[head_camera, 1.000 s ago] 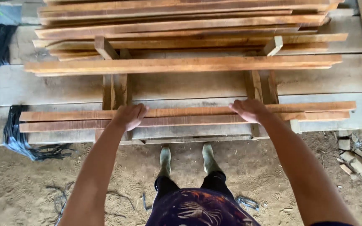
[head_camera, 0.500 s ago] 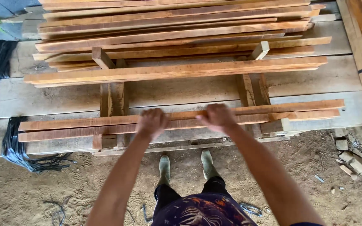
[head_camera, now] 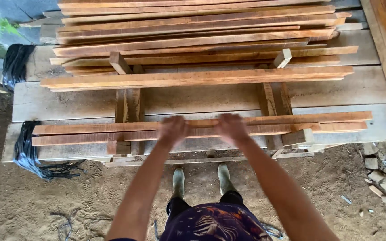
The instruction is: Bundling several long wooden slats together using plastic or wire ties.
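Sandy, trampled ground fills the bottom of the frame, and above it wide grey planks [head_camera: 68, 100] lie crosswise under short upright wooden supports [head_camera: 128, 105] that carry stacked reddish boards. Both arms reach up from the lower edge to the nearest pair of long reddish slats [head_camera: 90, 133], which run left to right across the middle of the frame. The left hand [head_camera: 173, 129] and the right hand [head_camera: 231, 127] rest close together near the slats' centre, fingers curled over the top edge; motion blur hides whether they are actually clenched round the wood or only pressing on it, so I cannot tell. With the hands this near each other, a long slat would likely tip at either end, so a wider, even hold with the wood kept level seems the better way to handle it (the ends reach far out to the left and right of the frame). A larger stack of boards [head_camera: 193, 44] fills the upper part. No packages, labels or signs show anywhere; the closest thing is black strapping [head_camera: 27, 147] hanging in loose bundles at middle left and another dark bundle [head_camera: 14, 62] at upper left. Pale boots [head_camera: 202, 178] stand on the dirt below the slats.
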